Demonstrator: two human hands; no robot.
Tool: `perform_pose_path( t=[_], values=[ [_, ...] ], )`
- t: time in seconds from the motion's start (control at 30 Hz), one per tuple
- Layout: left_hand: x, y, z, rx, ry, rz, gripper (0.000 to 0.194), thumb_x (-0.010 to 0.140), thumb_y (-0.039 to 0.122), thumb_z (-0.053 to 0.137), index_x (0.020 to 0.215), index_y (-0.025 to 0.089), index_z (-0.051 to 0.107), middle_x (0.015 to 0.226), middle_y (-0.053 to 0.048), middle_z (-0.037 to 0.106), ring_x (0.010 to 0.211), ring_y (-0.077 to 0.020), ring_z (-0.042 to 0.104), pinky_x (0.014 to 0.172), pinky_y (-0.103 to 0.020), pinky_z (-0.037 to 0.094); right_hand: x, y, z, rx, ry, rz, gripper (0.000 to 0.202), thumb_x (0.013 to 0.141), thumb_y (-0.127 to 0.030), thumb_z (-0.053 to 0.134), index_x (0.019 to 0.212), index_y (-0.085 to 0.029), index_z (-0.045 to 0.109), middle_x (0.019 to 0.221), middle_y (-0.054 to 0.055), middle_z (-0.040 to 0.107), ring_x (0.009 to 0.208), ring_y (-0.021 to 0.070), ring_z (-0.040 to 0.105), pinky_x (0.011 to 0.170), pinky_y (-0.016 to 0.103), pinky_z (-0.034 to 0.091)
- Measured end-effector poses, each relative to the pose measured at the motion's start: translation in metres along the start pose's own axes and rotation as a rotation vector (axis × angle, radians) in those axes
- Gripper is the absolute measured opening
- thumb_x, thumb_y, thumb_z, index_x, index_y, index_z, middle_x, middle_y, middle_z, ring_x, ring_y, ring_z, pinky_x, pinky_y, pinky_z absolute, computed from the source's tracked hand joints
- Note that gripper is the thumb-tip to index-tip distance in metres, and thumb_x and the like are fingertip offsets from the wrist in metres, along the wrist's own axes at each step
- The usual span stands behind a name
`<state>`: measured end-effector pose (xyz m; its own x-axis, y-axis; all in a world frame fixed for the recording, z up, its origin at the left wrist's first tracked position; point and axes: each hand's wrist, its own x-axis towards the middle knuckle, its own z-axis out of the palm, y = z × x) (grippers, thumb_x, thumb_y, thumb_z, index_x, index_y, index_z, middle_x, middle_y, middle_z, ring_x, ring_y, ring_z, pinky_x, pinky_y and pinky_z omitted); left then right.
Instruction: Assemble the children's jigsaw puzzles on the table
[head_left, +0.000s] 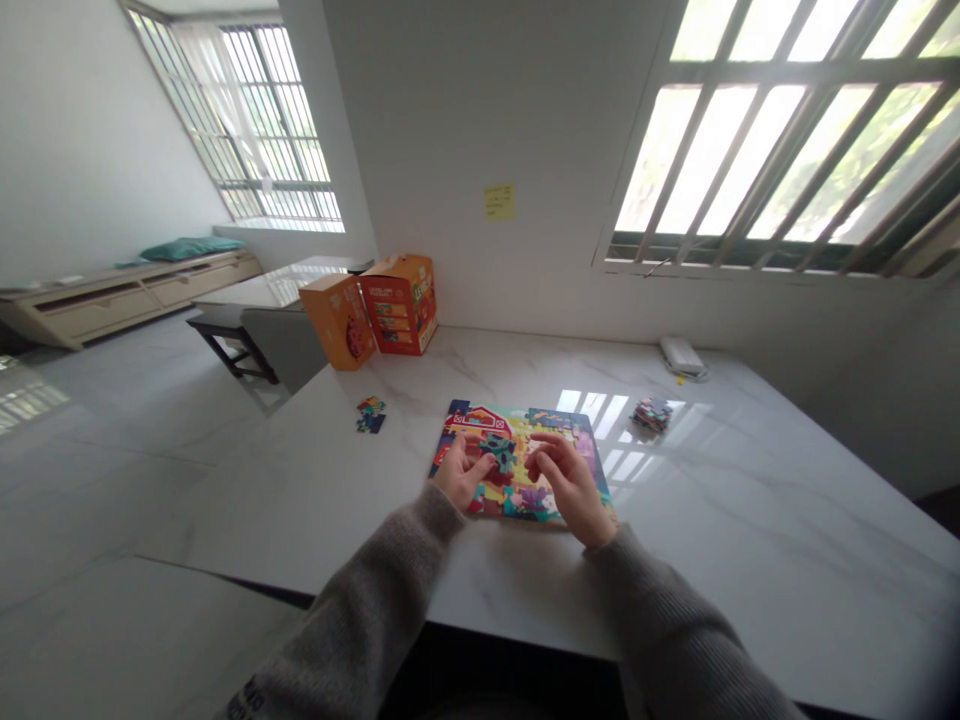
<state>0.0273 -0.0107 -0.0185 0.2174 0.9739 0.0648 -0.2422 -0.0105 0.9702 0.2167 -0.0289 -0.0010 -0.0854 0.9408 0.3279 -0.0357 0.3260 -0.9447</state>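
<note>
A colourful jigsaw puzzle (pixel 534 500) with a red barn lies on the white marbled table, partly covered by my hands. Over its left half, my left hand (pixel 463 474) pinches a teal and dark puzzle piece (pixel 498 453) between thumb and fingers. My right hand (pixel 568 480) hovers over the puzzle's right half, its fingers curved and apart, with nothing visible between them. A small heap of puzzle pieces (pixel 651 415) sits to the right of the puzzle. A few more pieces (pixel 371 414) lie to its left.
Two orange boxes (pixel 337 322) (pixel 405 305) stand at the table's back left. A white device with a cable (pixel 680 355) lies at the back right. A yellow note (pixel 499 201) is stuck on the wall behind the marbled table (pixel 525 575).
</note>
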Motion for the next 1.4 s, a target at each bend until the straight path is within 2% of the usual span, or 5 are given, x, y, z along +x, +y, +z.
perform_pose_path(
  t=[0.67, 1.03, 1.17, 1.3, 1.4],
  values=[
    [0.006, -0.002, -0.006, 0.174, 0.002, 0.153, 0.055, 0.079, 0.053, 0.070, 0.119, 0.016, 0.059, 0.109, -0.011, 0.071, 0.101, -0.0229, 0.068, 0.082, -0.030, 0.056, 0.024, 0.001, -0.082, 0.092, 0.544, -0.141, 0.021, 0.085, -0.029, 0.060, 0.105, -0.022, 0.062, 0.070, -0.004, 0.058, 0.059, 0.0117, 0.055, 0.059, 0.026, 0.046],
    [0.007, -0.008, -0.010, 0.294, 0.049, 0.177, 0.038, 0.079, 0.051, 0.071, 0.088, 0.017, 0.057, 0.069, 0.002, 0.056, 0.062, -0.0117, 0.056, 0.058, -0.023, 0.048, 0.021, 0.002, -0.102, 0.023, 0.605, -0.158, 0.022, 0.084, -0.028, 0.059, 0.104, -0.020, 0.062, 0.069, -0.003, 0.057, 0.057, 0.0120, 0.054, 0.056, 0.026, 0.046],
    [0.005, -0.007, -0.009, 0.315, 0.036, 0.177, 0.039, 0.079, 0.052, 0.071, 0.089, 0.017, 0.061, 0.073, 0.000, 0.060, 0.066, -0.0130, 0.059, 0.062, -0.024, 0.049, 0.013, -0.007, -0.077, -0.115, 0.447, -0.143, 0.023, 0.089, -0.032, 0.059, 0.108, -0.020, 0.061, 0.071, -0.002, 0.059, 0.063, 0.0134, 0.056, 0.062, 0.027, 0.049],
    [-0.002, -0.009, -0.005, 0.271, 0.008, 0.159, 0.040, 0.075, 0.052, 0.076, 0.084, 0.016, 0.060, 0.071, 0.000, 0.063, 0.064, -0.0129, 0.061, 0.065, -0.026, 0.051, -0.001, -0.006, -0.025, -0.159, -0.135, -0.013, 0.037, 0.092, -0.039, 0.060, 0.125, -0.022, 0.057, 0.084, 0.002, 0.064, 0.069, 0.0148, 0.059, 0.064, 0.029, 0.052],
    [-0.009, -0.009, -0.003, 0.228, -0.014, 0.139, 0.039, 0.073, 0.049, 0.078, 0.082, 0.016, 0.060, 0.072, -0.001, 0.067, 0.066, -0.0141, 0.064, 0.068, -0.027, 0.053, -0.005, 0.001, 0.007, -0.196, -0.149, -0.007, 0.028, 0.092, -0.042, 0.060, 0.110, -0.021, 0.064, 0.075, 0.000, 0.058, 0.063, 0.0129, 0.055, 0.057, 0.025, 0.049]
  ],
)
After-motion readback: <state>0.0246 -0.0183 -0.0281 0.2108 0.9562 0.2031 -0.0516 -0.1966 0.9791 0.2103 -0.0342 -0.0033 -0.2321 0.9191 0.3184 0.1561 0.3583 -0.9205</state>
